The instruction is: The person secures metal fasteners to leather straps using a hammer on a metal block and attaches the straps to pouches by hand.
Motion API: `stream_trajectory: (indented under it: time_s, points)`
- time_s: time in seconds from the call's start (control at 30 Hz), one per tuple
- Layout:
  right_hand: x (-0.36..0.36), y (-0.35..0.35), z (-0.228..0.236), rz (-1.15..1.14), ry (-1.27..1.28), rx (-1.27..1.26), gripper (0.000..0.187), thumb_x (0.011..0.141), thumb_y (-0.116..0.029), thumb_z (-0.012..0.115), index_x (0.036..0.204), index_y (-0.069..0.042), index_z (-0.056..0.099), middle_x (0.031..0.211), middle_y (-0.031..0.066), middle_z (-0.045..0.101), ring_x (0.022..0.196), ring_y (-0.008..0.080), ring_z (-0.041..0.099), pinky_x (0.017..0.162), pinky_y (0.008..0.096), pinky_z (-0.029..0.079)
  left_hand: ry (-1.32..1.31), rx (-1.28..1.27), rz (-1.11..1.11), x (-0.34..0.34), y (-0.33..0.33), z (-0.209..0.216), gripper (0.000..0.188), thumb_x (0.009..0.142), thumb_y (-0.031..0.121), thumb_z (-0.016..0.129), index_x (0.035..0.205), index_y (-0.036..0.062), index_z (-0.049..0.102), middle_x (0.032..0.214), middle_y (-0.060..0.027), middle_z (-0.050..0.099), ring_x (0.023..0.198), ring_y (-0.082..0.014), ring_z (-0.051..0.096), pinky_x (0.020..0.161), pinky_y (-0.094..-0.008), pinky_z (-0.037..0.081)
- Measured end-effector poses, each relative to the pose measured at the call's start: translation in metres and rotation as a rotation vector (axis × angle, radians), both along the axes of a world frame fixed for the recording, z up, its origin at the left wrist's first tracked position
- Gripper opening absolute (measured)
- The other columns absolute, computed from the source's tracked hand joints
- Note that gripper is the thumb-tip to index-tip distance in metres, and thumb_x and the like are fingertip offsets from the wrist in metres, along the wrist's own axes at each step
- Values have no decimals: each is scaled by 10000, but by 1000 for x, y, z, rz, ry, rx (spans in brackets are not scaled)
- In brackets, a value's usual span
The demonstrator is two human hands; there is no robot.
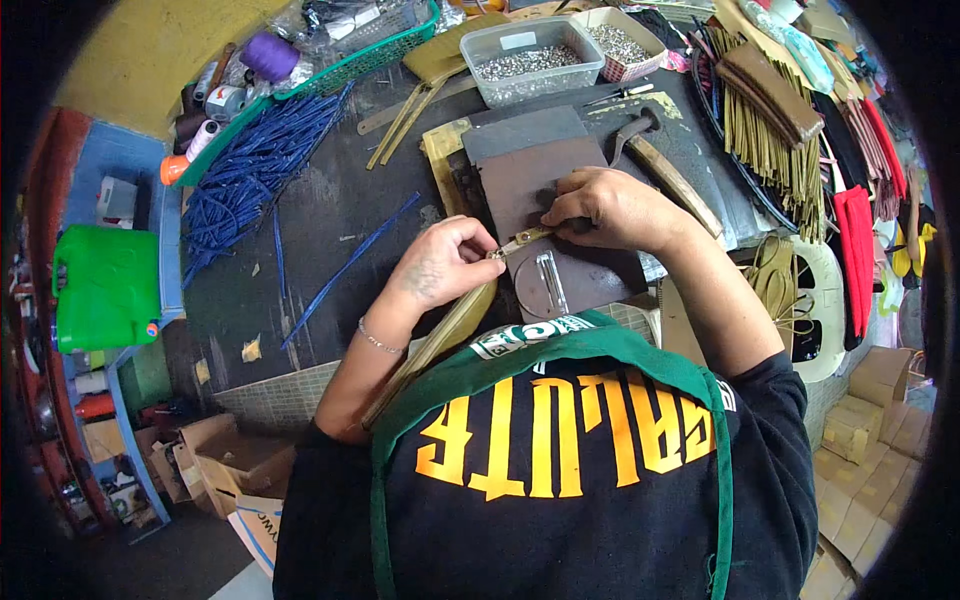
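Note:
My left hand point(440, 262) pinches a small metal fitting on an olive strap, thumb and finger closed at the strap's end. The olive strap point(440, 342) runs down from there along my left forearm. My right hand point(600, 207) has its fingertips closed on the narrow strap end point(528, 238), which shows a metal stud and reaches toward the left fingers. Both hands are over a dark brown board point(530, 170) on the worktable. A slim silver metal piece point(551, 283) lies on the board just below the strap. Right of my right hand rests a hammer point(678, 185) with a wooden handle.
Blue strips point(245, 175) are heaped at left by a green basket point(365, 58) of spools. At the back stand a clear tub point(530, 70) and a checked tray point(625, 48) of small metal parts. Olive straps point(768, 135) fill the right side. A steel ruler point(390, 117) lies behind.

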State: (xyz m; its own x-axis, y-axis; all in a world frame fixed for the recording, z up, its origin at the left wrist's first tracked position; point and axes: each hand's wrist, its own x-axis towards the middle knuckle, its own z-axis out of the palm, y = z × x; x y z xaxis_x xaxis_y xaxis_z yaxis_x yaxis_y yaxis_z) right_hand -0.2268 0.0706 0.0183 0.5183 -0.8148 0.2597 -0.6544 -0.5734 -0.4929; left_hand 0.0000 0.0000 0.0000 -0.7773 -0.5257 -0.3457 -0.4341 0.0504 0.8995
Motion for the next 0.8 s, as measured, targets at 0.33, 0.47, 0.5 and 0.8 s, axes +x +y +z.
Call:
stream_trajectory:
  time_s: [0.33, 0.47, 0.5, 0.8]
  points:
    - [4, -1, 1, -28, 28, 16, 177, 606, -81, 628, 779, -53, 605, 713, 86, 536, 719, 265, 529, 652, 344, 431, 157, -695, 41, -27, 24, 6, 171, 628, 64, 646, 766, -14, 582, 685, -81, 523, 605, -151, 536, 553, -243, 440]
    - [5, 3, 3, -62, 76, -38, 183, 595, -88, 629, 774, -61, 601, 733, 72, 535, 756, 256, 507, 667, 339, 425, 139, -762, 90, -29, 28, 6, 113, 629, 52, 606, 711, -6, 556, 684, -117, 507, 629, -250, 542, 581, -316, 438]
    - [6, 3, 2, -62, 76, -36, 183, 595, -88, 629, 774, -61, 601, 733, 72, 535, 756, 256, 507, 667, 339, 425, 135, -831, 73, -29, 28, 4, 112, 627, 51, 606, 705, -8, 551, 678, -117, 504, 622, -251, 542, 578, -316, 440]
    - [10, -9, 3, -31, 134, -10, 64, 612, -136, 581, 648, -85, 569, 730, 30, 565, 747, 254, 508, 662, 347, 436, 38, -481, 126, -22, 16, 2, 193, 605, 52, 642, 765, -18, 560, 713, -52, 517, 642, -118, 522, 604, -238, 441]
